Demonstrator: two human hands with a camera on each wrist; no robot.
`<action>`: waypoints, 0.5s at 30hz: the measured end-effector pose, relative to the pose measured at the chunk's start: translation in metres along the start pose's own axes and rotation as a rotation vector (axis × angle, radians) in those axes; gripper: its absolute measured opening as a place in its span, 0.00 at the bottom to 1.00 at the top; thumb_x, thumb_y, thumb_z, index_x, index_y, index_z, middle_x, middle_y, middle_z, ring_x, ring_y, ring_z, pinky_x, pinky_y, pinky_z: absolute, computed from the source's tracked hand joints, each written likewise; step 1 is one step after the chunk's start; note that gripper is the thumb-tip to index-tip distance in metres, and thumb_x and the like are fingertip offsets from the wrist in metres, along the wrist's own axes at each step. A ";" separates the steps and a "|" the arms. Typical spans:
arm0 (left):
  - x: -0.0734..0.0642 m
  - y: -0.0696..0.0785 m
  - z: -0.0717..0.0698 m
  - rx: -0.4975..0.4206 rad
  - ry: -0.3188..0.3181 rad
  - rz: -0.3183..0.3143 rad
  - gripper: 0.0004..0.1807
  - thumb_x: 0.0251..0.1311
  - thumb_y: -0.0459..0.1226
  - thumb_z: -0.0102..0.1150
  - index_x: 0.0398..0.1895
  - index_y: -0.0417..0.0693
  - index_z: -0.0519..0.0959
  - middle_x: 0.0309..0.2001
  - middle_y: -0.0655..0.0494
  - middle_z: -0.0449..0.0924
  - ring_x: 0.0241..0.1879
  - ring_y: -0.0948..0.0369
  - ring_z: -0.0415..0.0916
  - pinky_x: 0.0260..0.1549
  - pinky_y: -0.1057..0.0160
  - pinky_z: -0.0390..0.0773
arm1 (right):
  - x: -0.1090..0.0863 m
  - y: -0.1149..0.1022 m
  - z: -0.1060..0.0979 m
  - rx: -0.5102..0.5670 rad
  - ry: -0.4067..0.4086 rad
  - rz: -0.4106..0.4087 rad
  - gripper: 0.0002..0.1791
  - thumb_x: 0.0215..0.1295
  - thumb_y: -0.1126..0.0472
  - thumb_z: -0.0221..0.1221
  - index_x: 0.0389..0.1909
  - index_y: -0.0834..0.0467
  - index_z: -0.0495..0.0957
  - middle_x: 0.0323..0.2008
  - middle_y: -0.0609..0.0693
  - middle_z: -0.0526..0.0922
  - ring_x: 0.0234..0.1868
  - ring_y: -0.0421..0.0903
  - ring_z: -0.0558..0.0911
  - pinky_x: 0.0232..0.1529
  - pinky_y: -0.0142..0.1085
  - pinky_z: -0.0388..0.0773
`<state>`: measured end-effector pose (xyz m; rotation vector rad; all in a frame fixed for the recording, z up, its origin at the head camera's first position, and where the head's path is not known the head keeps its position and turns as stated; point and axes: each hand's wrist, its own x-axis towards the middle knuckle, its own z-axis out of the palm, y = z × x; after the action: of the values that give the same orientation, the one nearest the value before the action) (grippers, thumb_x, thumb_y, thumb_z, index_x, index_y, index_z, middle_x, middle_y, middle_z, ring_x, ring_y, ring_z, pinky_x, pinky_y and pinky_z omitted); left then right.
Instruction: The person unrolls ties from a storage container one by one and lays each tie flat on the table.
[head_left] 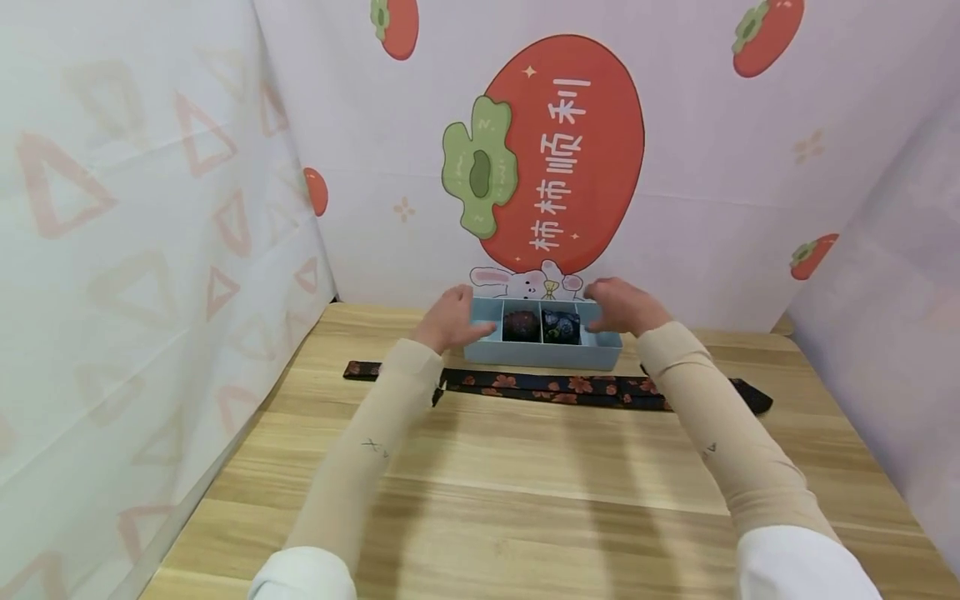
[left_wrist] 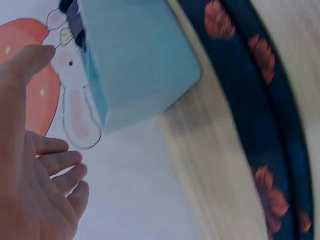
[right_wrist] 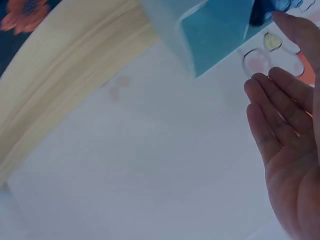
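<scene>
A light blue divided box (head_left: 540,356) stands at the back of the wooden table. Its two middle compartments hold a rolled dark red necktie (head_left: 521,326) and a rolled dark blue patterned necktie (head_left: 561,327); the outer compartments show bare blue walls. My left hand (head_left: 452,320) is at the box's left end, thumb and fingers spread apart with nothing between them. At the right end, my right hand (head_left: 624,307) is held the same way, its palm turned toward the box. In front of the box a dark necktie with red flowers (head_left: 555,388) lies stretched lengthwise across the table.
The wooden table (head_left: 495,508) ends at a back cloth (head_left: 697,167) printed with persimmons and a rabbit, right behind the box. Hanging cloth (head_left: 150,250) closes off the left side, and more cloth (head_left: 885,250) the right. Both forearms pass above the flowered necktie.
</scene>
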<state>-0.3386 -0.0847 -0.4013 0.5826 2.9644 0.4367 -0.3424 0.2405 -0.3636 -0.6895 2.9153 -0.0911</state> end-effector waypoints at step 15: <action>0.010 0.002 0.057 0.113 0.043 -0.129 0.57 0.73 0.71 0.39 0.86 0.37 0.41 0.87 0.42 0.39 0.87 0.48 0.38 0.85 0.52 0.46 | 0.048 -0.035 0.016 -0.104 -0.085 0.011 0.33 0.57 0.51 0.79 0.58 0.63 0.81 0.49 0.58 0.84 0.51 0.55 0.80 0.55 0.50 0.85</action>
<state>-0.3395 -0.0643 -0.4553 0.3928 3.0600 0.2756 -0.3672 0.1871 -0.3827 -0.6760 2.8579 0.0893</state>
